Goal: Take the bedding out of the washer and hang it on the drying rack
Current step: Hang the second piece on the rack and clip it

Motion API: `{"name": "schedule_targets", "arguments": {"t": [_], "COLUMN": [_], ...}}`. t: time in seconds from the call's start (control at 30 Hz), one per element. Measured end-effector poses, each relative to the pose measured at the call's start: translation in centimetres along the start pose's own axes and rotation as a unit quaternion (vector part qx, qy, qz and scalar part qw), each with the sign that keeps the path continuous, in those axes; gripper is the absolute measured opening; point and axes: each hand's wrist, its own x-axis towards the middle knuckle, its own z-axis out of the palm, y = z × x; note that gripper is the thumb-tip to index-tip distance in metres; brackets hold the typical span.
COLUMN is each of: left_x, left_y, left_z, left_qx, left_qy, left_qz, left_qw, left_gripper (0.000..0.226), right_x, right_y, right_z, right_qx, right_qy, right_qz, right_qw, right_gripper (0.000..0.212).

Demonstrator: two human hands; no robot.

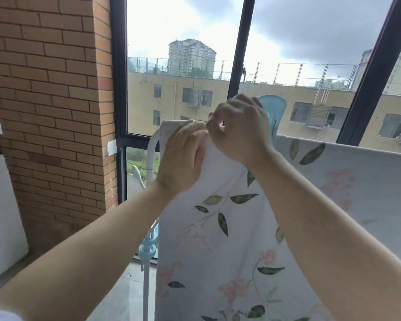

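Note:
The bedding (218, 228), a white sheet printed with green leaves and pink flowers, hangs draped over the top bar of a white drying rack (152, 156) in front of the window. My left hand (183, 158) lies against the sheet's upper left corner at the bar, fingers curled over the cloth. My right hand (239, 130) is just right of it, fingertips pinching the sheet's top edge. A light blue plastic part (274, 112) of the rack rises behind my right hand.
A brick wall (49, 100) stands at the left. A dark-framed window (119, 89) fills the background. A white appliance or ledge (2, 205) sits at the far left. Light floor tiles (125, 293) show below the rack's white post and blue joint (148, 249).

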Motion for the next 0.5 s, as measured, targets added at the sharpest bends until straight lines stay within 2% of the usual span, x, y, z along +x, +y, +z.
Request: {"name": "schedule_targets", "arguments": {"t": [0.03,0.1,0.2,0.3,0.4,0.5], "left_x": [-2.0,-6.8,-12.9,-17.9,-21.2,-23.1], "left_y": [-0.4,-1.5,-3.3,-4.2,-4.5,-6.1], "left_z": [-0.7,-1.7,-2.3,-2.9,-3.1,-2.7], "left_qx": [0.008,0.048,0.045,0.012,-0.009,0.02], "left_qy": [0.053,0.112,0.093,0.058,-0.025,-0.188], "left_qz": [-0.011,-0.087,-0.284,-0.435,-0.51,-0.51], "left_qw": [0.998,0.989,0.953,0.898,0.86,0.839], "left_gripper": [0.021,0.013,0.013,0.012,0.024,0.053], "right_x": [-1.4,-4.5,-9.3,-13.5,-16.9,-19.3], "right_y": [-0.8,-2.7,-5.7,-9.0,-12.2,-14.5], "right_z": [0.4,1.7,4.2,6.7,8.5,10.2], "right_qx": [0.028,0.078,0.145,0.178,0.196,0.232], "right_qy": [0.001,-0.03,-0.098,-0.229,-0.354,-0.46], "right_qz": [0.011,0.065,0.143,0.202,0.216,0.223], "right_qw": [1.0,0.994,0.974,0.935,0.889,0.828], "right_gripper": [0.035,0.041,0.046,0.051,0.049,0.029]}}
